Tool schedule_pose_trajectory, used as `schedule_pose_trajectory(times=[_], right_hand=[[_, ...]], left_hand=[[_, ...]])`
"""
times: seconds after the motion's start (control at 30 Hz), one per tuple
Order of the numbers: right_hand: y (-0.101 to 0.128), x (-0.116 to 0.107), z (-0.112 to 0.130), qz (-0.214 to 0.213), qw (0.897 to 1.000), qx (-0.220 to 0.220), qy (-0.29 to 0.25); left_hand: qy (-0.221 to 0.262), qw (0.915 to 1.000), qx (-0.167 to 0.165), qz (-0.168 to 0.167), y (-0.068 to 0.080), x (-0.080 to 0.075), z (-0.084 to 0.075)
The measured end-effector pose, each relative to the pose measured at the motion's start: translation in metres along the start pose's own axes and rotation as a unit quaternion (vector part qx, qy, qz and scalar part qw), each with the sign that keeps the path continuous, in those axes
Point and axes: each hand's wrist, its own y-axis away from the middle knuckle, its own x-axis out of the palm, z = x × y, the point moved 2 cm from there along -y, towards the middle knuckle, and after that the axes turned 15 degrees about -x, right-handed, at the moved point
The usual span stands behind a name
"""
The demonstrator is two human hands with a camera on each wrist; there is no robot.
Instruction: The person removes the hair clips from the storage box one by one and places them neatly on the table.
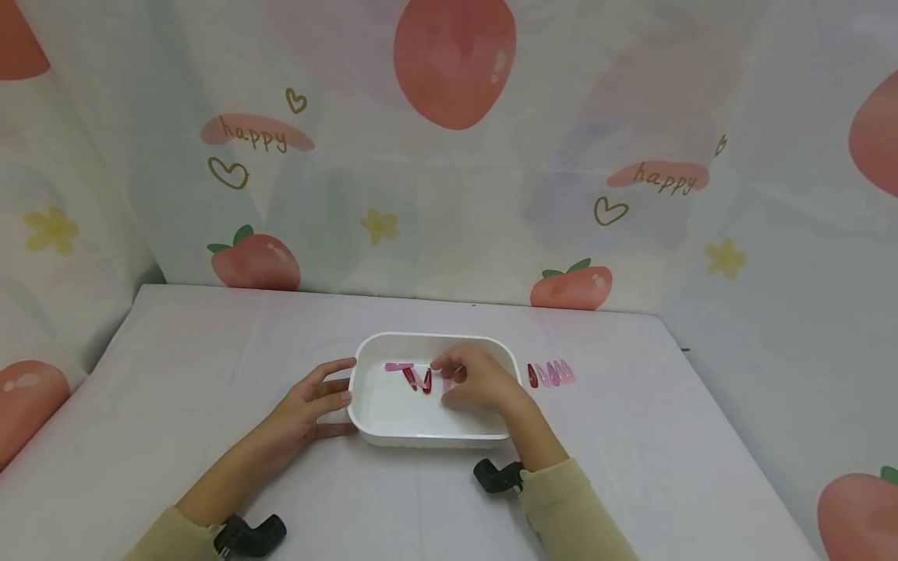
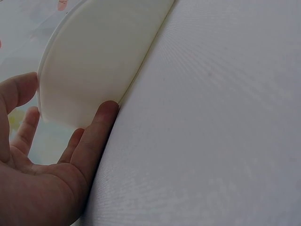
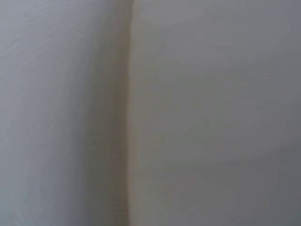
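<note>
Observer: Where are the clips, and why are the hands so placed?

Operator: In my head view, red and pink clips [image 1: 427,381] lie inside the white tray [image 1: 410,419], toward 11 o'clock. A row of clips [image 1: 554,374] lies outside at 3 o'clock, side by side, presumably for separation. The left hand [image 1: 309,403], fingers spread and gripping nothing, touches the tray at 9 o'clock, I judge to steady it. The right hand [image 1: 477,380] reaches in from 4 o'clock, fingers bent; I cannot tell whether it pinches a clip.

Observer: What do the wrist views add?

Operator: The left one shows me a fingertip [image 2: 108,112] low against the outer wall, by the table [image 1: 231,358]. The right one gives only blurred pale surfaces; the clips appear in the head view alone
</note>
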Motion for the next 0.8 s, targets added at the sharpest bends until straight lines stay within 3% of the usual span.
schedule_pose_trajectory(times=[0.23,0.53,0.8], right_hand=[[0.001,0.002,0.002,-0.010,0.999,0.013,0.034],[0.000,-0.008,0.000,-0.097,0.995,0.013,-0.037],[0.000,-0.010,0.003,-0.078,0.993,0.004,-0.090]], left_hand=[[0.004,1.0000,-0.004,0.001,0.000,0.000,0.000],[0.006,0.9999,-0.009,-0.002,0.002,0.002,-0.001],[0.008,0.9999,-0.003,0.005,0.001,0.000,-0.001]])
